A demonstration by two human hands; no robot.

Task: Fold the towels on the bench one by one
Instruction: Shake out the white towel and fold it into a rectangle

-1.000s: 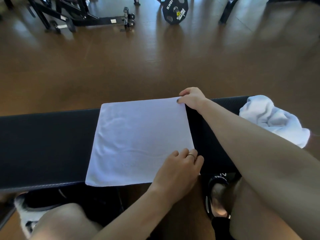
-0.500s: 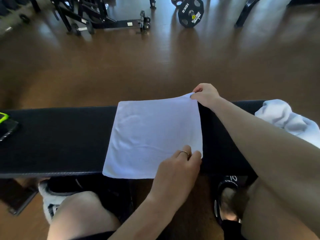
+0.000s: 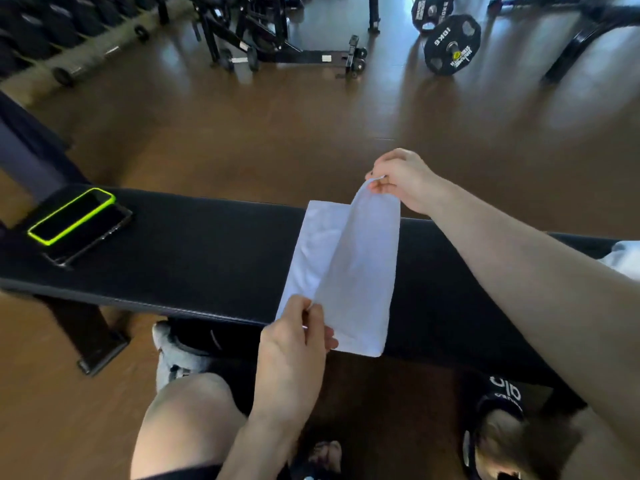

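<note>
A white towel (image 3: 356, 268) lies across the black padded bench (image 3: 194, 251), its right half lifted and swung over toward the left. My left hand (image 3: 294, 348) pinches the towel's near raised corner at the bench's front edge. My right hand (image 3: 401, 178) pinches the far raised corner above the bench's back edge. The lower layer shows flat to the left of the lifted flap. A second, crumpled white towel (image 3: 623, 258) peeks in at the right frame edge on the bench.
Two phones lie on the bench's left end, one with a neon green case (image 3: 71, 216) on top of a dark one (image 3: 93, 237). Brown floor lies beyond, with a 10 kg weight plate (image 3: 452, 45) and gym machine frames (image 3: 277, 36) at the back. My knees and shoes are under the bench.
Both hands have lifted the towel's right edge off the bench and carried it leftward, so the flat square is now half folded. The view shifted left, revealing the phones.
</note>
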